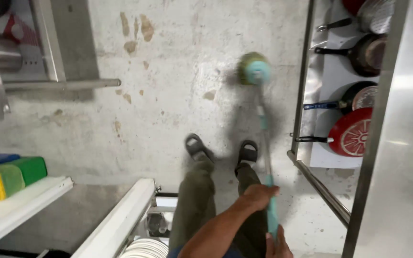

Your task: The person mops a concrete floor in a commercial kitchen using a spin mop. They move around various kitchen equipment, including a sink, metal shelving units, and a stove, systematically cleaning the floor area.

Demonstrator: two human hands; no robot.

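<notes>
Gripping the mop handle (266,157), both hands; head (254,69) apparently pointing forward.

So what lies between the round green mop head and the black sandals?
Only bare, stained concrete floor lies between the mop head and sandals, seen from the head camera.

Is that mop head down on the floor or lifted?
Apparently down: the mop head meets its shadow on the concrete floor, though motion blur prevents certainty.
</notes>
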